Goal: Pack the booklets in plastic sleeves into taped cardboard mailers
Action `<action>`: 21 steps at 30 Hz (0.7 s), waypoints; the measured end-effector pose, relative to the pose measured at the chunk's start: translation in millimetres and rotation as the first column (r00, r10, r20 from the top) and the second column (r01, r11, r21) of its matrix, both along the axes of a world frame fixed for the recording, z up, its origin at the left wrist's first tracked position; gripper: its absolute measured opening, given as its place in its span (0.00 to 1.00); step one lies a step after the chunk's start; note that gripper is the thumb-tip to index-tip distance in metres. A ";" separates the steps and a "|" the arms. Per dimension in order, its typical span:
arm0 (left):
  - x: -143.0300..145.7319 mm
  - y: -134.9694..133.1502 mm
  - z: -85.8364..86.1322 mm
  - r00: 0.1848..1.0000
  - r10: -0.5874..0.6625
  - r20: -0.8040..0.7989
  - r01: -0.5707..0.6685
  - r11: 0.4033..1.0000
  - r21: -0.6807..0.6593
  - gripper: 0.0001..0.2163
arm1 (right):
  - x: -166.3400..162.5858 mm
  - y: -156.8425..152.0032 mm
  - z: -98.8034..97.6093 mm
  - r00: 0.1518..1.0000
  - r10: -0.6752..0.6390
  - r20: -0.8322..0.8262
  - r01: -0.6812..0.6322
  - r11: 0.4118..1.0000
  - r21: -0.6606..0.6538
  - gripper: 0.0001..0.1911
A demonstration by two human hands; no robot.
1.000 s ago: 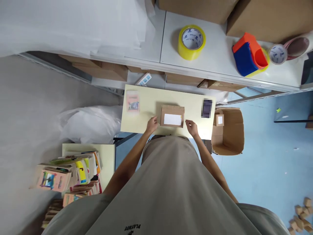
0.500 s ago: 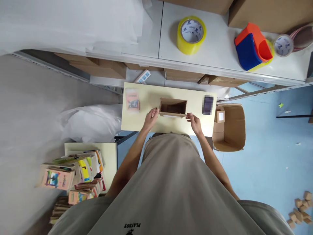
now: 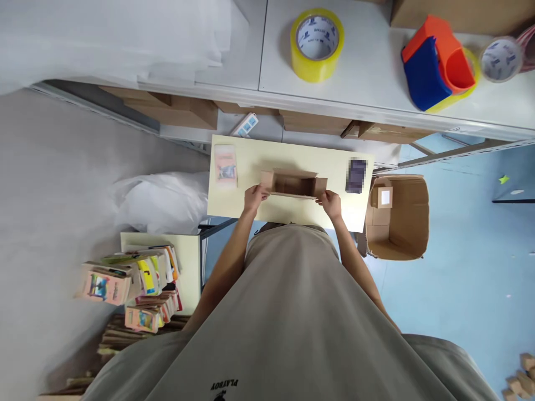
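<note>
A small brown cardboard box [image 3: 293, 184] stands on the pale yellow table [image 3: 259, 209], its opening facing up and its side flaps spread. My left hand [image 3: 254, 196] grips the box's left end, fingers curled on the flap. My right hand [image 3: 331, 203] grips its right end the same way. A pink booklet [image 3: 225, 166] lies flat at the table's far left corner. A dark blurred object [image 3: 356, 175] lies near the table's right edge.
A big open carton [image 3: 412, 245] with a small labelled box [image 3: 382, 197] inside stands on the blue floor to the right. Yellow tape roll [image 3: 316, 43], orange-blue tape dispenser [image 3: 434, 61] and clear tape roll [image 3: 500, 58] sit on the white shelf. Stacked booklets [image 3: 134, 284] lie lower left.
The box lay flat with its white label up; I tipped it up and turned its opening upward, and the side flaps are spread. Both hands moved onto its ends.
</note>
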State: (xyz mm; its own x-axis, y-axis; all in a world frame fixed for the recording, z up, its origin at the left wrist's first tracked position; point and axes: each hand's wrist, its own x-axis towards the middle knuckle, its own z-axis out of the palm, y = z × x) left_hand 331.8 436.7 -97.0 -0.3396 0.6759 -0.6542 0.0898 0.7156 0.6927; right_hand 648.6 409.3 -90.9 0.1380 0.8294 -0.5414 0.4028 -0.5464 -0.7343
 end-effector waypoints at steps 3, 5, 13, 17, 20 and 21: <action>-1.4 -6.9 -4.6 0.988 0.135 0.074 -0.133 0.991 -0.032 0.10 | 10.3 -9.0 -14.1 0.979 -0.081 -0.188 0.076 0.997 -0.033 0.36; -1.3 -11.2 -5.6 0.986 0.158 0.056 -0.157 0.987 -0.032 0.10 | 13.4 -14.8 -20.0 0.969 -0.102 -0.226 0.094 0.994 -0.048 0.40; -5.2 -22.8 5.2 0.996 0.079 -0.036 -0.076 0.995 0.062 0.22 | 23.6 -15.7 -5.1 0.990 -0.051 -0.131 0.051 0.999 -0.004 0.44; -19.4 -18.3 11.6 0.999 0.051 0.006 -0.052 0.992 0.111 0.25 | 22.3 -2.8 20.3 0.999 -0.053 0.011 0.050 0.982 0.183 0.39; -38.8 -5.4 10.8 0.999 0.033 0.032 -0.036 0.994 0.105 0.23 | 5.5 10.7 46.5 0.993 -0.083 0.085 0.052 0.947 0.318 0.34; -47.1 0.0 9.1 0.999 0.032 0.034 -0.035 0.994 0.104 0.21 | -4.1 15.6 56.1 0.991 -0.089 0.101 0.047 0.932 0.360 0.33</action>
State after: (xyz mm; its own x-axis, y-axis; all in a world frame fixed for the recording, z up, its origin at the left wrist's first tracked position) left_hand 284.7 436.8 -87.9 -0.3429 0.7299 -0.5914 0.0433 0.6411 0.7662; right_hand 644.6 424.9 -34.8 0.2443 0.9510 -0.1897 0.4659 -0.2867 -0.8371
